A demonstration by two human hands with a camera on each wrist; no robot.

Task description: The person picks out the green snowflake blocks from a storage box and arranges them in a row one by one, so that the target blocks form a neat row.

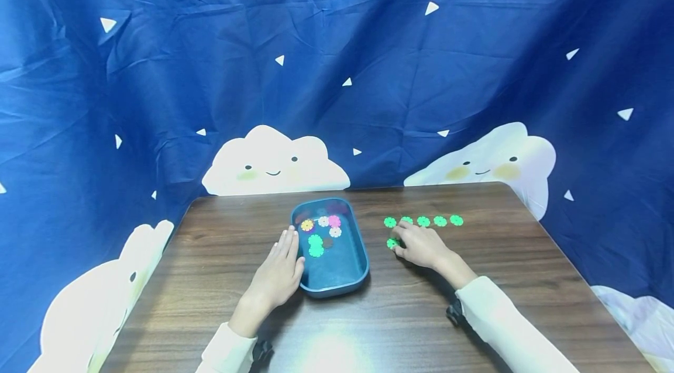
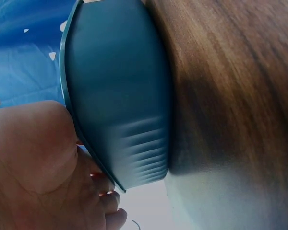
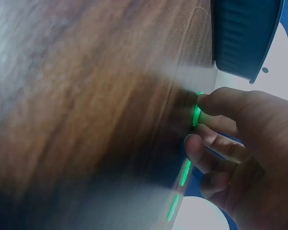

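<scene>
Right hand point(image 1: 421, 245): fingers pinching green flower-shaped disc point(image 1: 392, 242) on bench point(image 1: 411, 314), just nearside of five-disc green row point(image 1: 440, 221) near far edge | Left hand point(image 1: 275, 276): fingers straight, close together, against left rim of blue tray point(image 1: 337, 273) | Inside tray: yellow, white, pink, green flower discs point(image 1: 315, 241)

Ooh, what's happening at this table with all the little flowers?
A person is handling flower-shaped pieces. Their right hand has its fingertips on a green flower piece on the wooden table, just in front of a row of five green ones. Their left hand rests against the side of a blue tray, where green, yellow, pink and white pieces lie.
</scene>
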